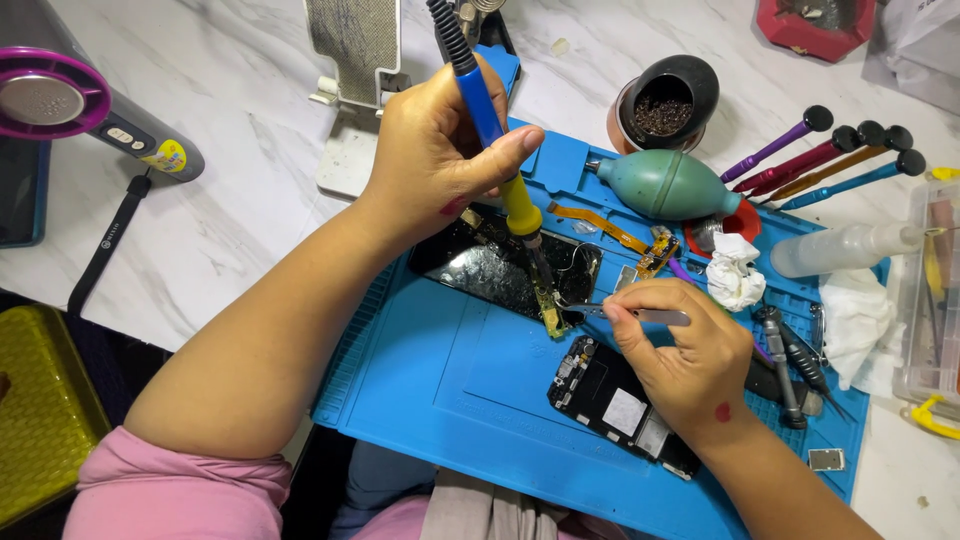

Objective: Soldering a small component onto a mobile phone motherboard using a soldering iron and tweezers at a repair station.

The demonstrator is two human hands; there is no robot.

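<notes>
Pink sleeves frame the bottom of the view, and from them both forearms reach over a blue silicone repair mat (420, 390). The left hand (435, 155) is wrapped closed around the blue grip of a soldering iron (505, 175), thumb pressed along the handle. The right hand (680, 350) pinches a pair of metal tweezers (625, 313) between thumb and forefinger, the remaining fingers curled in.

Judging by how the tools meet, the step in hand is soldering work on a small circuit strip (549, 305), which lies on the mat at the lower edge of a cracked black phone screen (500, 268). The iron's long axis runs from the upper left, near the top edge of the view, down and right to its tip at the strip. The tweezers lie nearly level, tips pointing left toward the same spot; whether they touch the strip cannot be told. The strip itself runs roughly up and down the view.

Any next move seems to call for a steady tip and a firm hold on the tweezers, since the joint is tiny. An opened phone body (620, 405) lies just beneath the right hand, and a green rubber air blower (665, 185) rests farther up the mat.
</notes>
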